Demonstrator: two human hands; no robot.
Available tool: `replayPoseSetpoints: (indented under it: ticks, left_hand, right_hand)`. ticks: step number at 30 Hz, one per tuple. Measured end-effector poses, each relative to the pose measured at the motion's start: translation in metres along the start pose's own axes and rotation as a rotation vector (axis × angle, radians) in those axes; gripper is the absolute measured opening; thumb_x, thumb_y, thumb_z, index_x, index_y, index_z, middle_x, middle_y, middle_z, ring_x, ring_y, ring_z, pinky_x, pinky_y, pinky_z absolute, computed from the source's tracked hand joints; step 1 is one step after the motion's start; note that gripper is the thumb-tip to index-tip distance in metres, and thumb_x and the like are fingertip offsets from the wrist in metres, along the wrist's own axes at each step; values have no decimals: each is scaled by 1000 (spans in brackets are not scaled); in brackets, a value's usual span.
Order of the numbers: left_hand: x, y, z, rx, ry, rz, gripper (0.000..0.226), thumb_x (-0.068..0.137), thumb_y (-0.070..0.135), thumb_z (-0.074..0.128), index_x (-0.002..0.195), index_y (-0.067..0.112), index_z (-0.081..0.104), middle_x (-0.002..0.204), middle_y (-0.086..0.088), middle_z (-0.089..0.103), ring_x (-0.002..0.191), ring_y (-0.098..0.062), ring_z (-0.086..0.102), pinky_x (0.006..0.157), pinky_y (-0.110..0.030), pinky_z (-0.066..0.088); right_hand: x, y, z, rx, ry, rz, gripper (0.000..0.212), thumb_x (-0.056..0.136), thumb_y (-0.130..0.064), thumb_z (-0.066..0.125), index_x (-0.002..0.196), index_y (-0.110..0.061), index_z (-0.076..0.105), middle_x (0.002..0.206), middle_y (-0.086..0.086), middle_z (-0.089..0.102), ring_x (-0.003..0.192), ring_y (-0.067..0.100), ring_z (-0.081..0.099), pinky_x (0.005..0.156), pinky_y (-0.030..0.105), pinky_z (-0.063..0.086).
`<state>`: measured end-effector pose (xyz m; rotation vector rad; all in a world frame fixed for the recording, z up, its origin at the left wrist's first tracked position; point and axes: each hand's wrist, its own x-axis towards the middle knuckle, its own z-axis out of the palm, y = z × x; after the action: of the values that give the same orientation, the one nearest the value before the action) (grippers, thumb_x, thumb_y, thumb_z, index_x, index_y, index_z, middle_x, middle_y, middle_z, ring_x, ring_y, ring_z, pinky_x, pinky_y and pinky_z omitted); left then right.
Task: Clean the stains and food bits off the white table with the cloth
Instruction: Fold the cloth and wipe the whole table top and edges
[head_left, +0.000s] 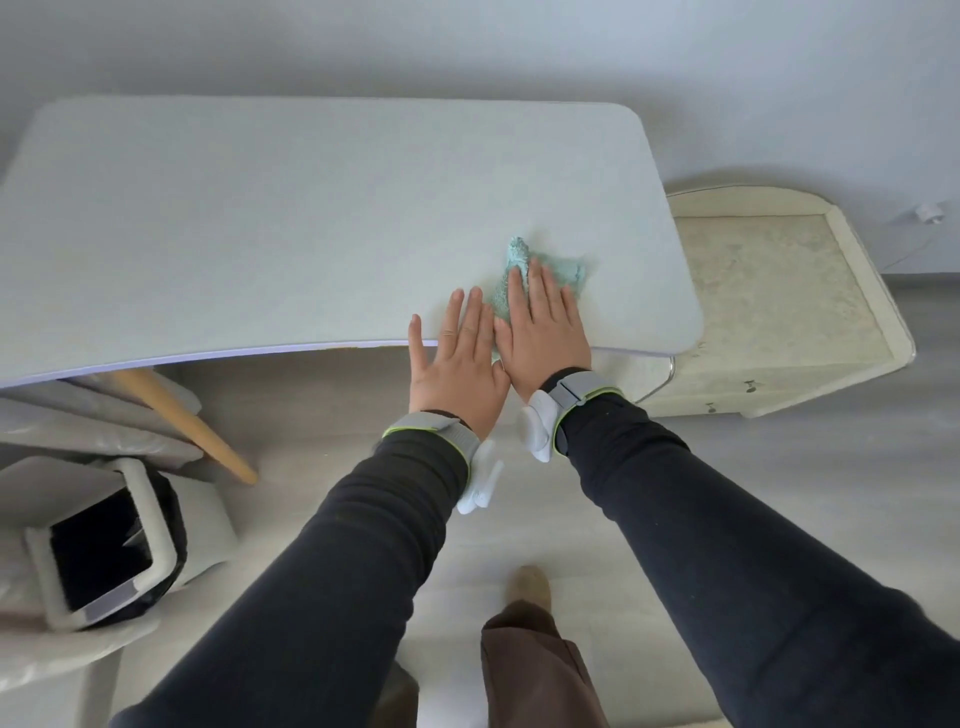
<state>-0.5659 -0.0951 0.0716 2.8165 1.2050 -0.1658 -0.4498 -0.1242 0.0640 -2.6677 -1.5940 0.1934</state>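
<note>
table (260, 208): we note a matt, smooth white top
cloth (519, 257): we read nubby teal fabric
table leg (187, 423): we see smooth wood

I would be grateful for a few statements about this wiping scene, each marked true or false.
1. The right hand presses flat on the cloth. True.
2. The cloth is red. False: it is teal.
3. The left hand lies flat at the near edge of the table. True.
4. The cloth lies at the table's far left corner. False: it lies towards the right end.
5. The bin stands on the table. False: it stands on the floor, at the left.
</note>
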Motion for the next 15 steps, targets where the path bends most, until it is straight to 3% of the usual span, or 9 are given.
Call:
replayPoseSetpoints:
  ticks: [15]
  left_hand:
    - [-55,-215,6,-5,9,-179,58,101,40,10,152,18,-5,160,6,-15,147,-14,-18,116,-52,-10]
  right_hand:
    - [23,-228,18,27,-20,-153,61,101,-40,18,152,-11,0,161,11,-4,150,22,-5,121,40,-4]
